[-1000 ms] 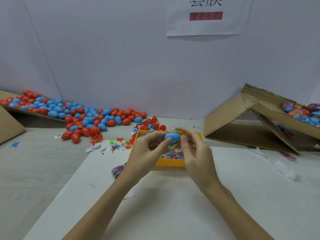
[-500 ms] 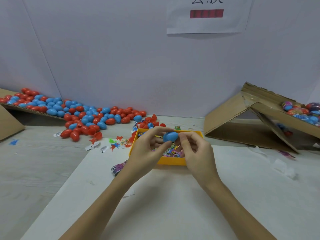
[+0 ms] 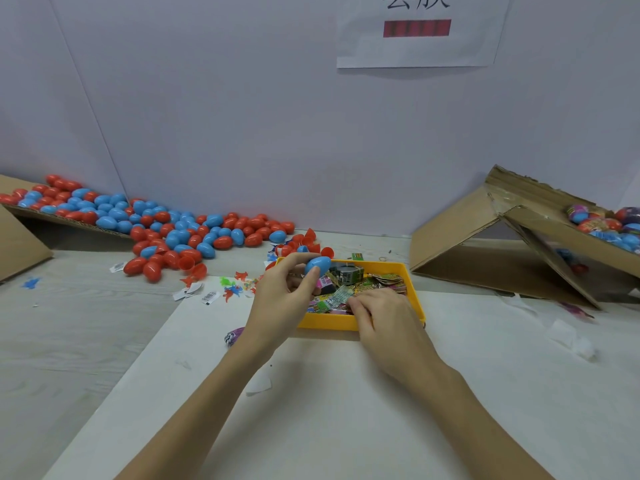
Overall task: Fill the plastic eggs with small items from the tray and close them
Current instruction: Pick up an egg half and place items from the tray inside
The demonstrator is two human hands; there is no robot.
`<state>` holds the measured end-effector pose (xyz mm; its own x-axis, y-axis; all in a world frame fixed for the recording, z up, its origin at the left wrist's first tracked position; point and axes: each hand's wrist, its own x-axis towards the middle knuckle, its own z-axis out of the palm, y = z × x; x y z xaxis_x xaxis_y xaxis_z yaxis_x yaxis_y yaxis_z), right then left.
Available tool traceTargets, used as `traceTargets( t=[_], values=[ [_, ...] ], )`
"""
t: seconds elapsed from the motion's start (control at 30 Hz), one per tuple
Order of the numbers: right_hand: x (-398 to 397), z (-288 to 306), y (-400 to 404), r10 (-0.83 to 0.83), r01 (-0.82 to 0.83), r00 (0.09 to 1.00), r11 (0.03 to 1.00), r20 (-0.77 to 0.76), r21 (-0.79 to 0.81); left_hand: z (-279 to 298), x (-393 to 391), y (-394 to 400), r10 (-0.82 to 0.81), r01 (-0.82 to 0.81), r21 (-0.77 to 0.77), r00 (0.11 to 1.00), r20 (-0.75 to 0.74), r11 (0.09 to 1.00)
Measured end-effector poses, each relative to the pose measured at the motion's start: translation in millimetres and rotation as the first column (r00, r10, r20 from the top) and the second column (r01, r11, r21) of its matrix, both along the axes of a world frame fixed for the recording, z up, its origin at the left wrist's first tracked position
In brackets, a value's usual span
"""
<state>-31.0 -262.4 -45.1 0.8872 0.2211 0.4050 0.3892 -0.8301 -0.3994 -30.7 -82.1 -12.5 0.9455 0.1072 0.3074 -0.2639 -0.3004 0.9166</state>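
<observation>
A yellow tray (image 3: 417, 295) full of small wrapped items (image 3: 367, 282) sits in front of me on the white sheet. My left hand (image 3: 284, 296) grips a blue plastic egg (image 3: 318, 265) above the tray's far left corner. My right hand (image 3: 384, 320) reaches down into the tray's near side, its curled fingertips among the wrappers; whether it has hold of one is hidden.
A heap of red and blue eggs (image 3: 166, 230) spills from a cardboard flap at the back left. A cardboard box (image 3: 502, 244) with wrapped eggs (image 3: 602, 223) lies at the right. Small toys and paper labels (image 3: 221, 289) litter the table left of the tray.
My right hand has let go of the blue egg and dropped into the tray. My left hand now holds the egg alone.
</observation>
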Motion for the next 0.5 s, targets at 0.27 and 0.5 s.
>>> traceTargets(
  t=[0.27,0.5],
  values=[
    [-1.8,11.9,-4.5,-0.086,0.047,0.989,0.952,0.119,0.303,0.3,-2.3,-0.5,-0.002,0.002,0.024,1.000,0.006,1.000],
    [-0.2,12.6,-6.3,-0.100,0.063,0.992,0.913,0.071,0.403,-3.5,-1.1,-1.9,-0.030,0.030,0.076,1.000,0.005,0.997]
  ],
)
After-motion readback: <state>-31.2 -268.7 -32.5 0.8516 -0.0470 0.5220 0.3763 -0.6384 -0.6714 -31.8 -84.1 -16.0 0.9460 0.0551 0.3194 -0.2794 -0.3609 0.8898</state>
